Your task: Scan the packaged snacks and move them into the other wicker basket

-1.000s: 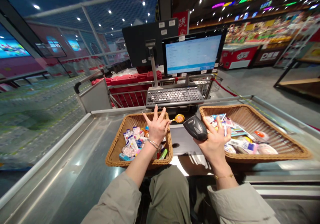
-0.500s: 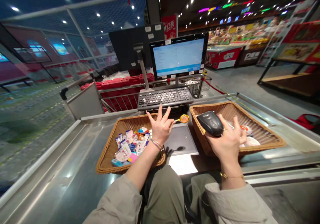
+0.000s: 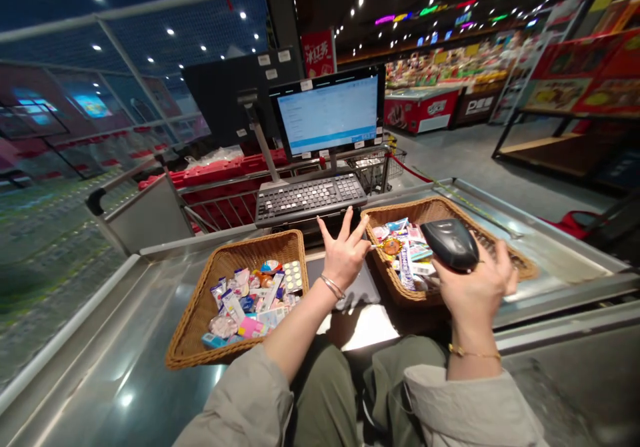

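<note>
A gold-wrapped lollipop (image 3: 393,246) is pinched by its stick between thumb and finger of my left hand (image 3: 344,260); the other fingers are spread. The lollipop's head is over the near left part of the right wicker basket (image 3: 381,270), above several packaged sweets (image 3: 406,268). My right hand (image 3: 475,294) grips a black handheld barcode scanner (image 3: 450,242) over the same basket, hiding part of its inside. To the left, another wicker basket (image 3: 187,320) holds several small packets, a blister pack (image 3: 293,277) and a pink box (image 3: 251,328).
Both baskets stand on a metal checkout counter (image 3: 135,347). Behind them are a black keyboard (image 3: 311,198) and a lit monitor (image 3: 330,114). A grey flat plate (image 3: 363,290) lies between the baskets. A metal cart (image 3: 215,210) with red contents is beyond.
My left hand has carried the lollipop rightward, from the gap between the baskets to over the right basket. The scanner has shifted right, uncovering sweets there. The view has turned slightly.
</note>
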`<control>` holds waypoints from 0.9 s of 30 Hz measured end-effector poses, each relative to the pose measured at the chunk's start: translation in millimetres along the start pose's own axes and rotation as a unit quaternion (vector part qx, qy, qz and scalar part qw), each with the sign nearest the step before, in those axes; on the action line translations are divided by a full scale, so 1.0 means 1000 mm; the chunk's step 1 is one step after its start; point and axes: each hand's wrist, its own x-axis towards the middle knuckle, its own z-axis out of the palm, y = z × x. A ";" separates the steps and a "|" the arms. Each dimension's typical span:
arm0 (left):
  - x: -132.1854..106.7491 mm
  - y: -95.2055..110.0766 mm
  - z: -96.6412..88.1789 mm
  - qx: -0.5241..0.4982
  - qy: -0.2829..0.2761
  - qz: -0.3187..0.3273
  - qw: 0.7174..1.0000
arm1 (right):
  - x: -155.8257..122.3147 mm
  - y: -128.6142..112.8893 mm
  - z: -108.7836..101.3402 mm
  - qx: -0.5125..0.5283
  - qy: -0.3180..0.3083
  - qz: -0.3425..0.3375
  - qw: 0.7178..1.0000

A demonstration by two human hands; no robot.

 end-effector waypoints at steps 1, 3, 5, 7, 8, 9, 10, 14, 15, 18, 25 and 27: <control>0.003 0.004 0.002 -0.004 -0.009 0.007 1.000 | 0.001 0.003 0.000 0.003 0.008 0.002 1.000; 0.008 0.011 0.006 -0.013 -0.024 0.021 0.999 | 0.003 0.009 0.000 0.007 0.021 -0.005 1.000; 0.014 0.019 0.012 -0.021 -0.034 0.032 0.999 | 0.005 0.013 -0.001 0.008 0.033 -0.012 0.999; 0.019 0.028 0.019 -0.027 -0.041 0.040 0.998 | 0.006 0.016 -0.002 0.012 0.039 -0.011 0.999; 0.022 0.034 0.022 -0.029 -0.045 0.041 0.998 | 0.007 0.017 -0.002 0.016 0.040 -0.007 0.999; 0.024 0.040 0.026 -0.028 -0.051 0.040 0.997 | 0.007 0.017 -0.003 0.019 0.041 -0.002 0.999; 0.026 0.045 0.030 -0.025 -0.059 0.036 0.997 | 0.008 0.017 -0.003 0.022 0.042 0.003 0.999; 0.030 0.063 0.038 -0.009 -0.088 0.020 0.996 | 0.009 0.018 -0.004 0.026 0.051 0.024 0.998; 0.030 0.065 0.038 -0.006 -0.092 0.019 0.996 | 0.009 0.018 -0.004 0.024 0.052 0.026 0.998; 0.026 0.062 0.035 0.000 -0.099 0.014 0.995 | 0.009 0.019 -0.003 0.014 0.053 0.015 0.998; 0.012 0.044 0.020 0.018 -0.119 -0.025 0.992 | 0.000 0.016 0.005 0.003 0.018 -0.011 1.000; 0.006 0.038 0.014 0.024 -0.125 -0.034 0.991 | -0.003 0.013 0.008 0.004 -0.002 -0.017 1.000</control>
